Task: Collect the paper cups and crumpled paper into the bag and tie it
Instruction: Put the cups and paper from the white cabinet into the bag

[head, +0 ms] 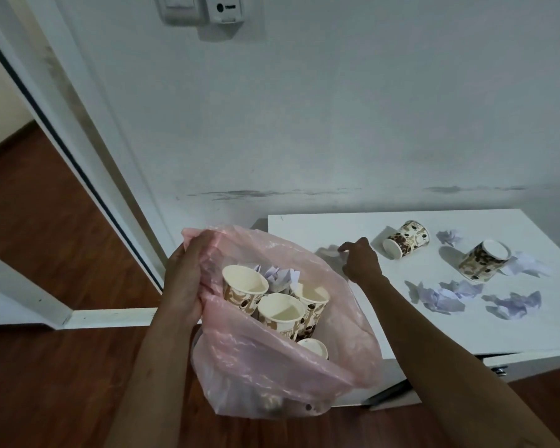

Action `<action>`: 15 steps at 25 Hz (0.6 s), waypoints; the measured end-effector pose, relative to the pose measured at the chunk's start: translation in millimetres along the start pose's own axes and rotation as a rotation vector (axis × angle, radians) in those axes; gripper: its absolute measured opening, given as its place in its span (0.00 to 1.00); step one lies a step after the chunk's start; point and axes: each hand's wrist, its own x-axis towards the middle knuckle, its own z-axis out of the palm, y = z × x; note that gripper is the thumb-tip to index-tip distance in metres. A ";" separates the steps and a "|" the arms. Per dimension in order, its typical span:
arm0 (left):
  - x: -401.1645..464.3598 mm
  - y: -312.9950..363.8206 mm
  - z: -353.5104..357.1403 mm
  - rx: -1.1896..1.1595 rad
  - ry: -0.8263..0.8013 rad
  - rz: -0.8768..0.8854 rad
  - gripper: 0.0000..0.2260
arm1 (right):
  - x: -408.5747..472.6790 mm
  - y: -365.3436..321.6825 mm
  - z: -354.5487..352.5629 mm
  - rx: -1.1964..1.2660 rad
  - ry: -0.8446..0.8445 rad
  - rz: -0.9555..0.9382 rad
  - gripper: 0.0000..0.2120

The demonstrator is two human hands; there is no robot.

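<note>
The room was rather dim, with a cool, bluish cast over the wall [337, 108]. The light seemed soft and came from above, somewhat to the right, because the fallen cups on the counter [385, 324] threw faint shadows toward the left. The shadows had no hard edges. There was no strong glare; only the pink bag [272, 367] showed small, weak shine on its folds. The door frame [88, 150] leaned and bent strongly at the left edge from the wide lens. The picture was a little soft and grainy, and the forearms at the bottom looked dark.
</note>
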 end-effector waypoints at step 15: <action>1.7 -0.5 5.2 -0.016 -0.036 0.037 0.13 | -213.1 -96.4 -136.2 0.639 0.058 -0.338 0.11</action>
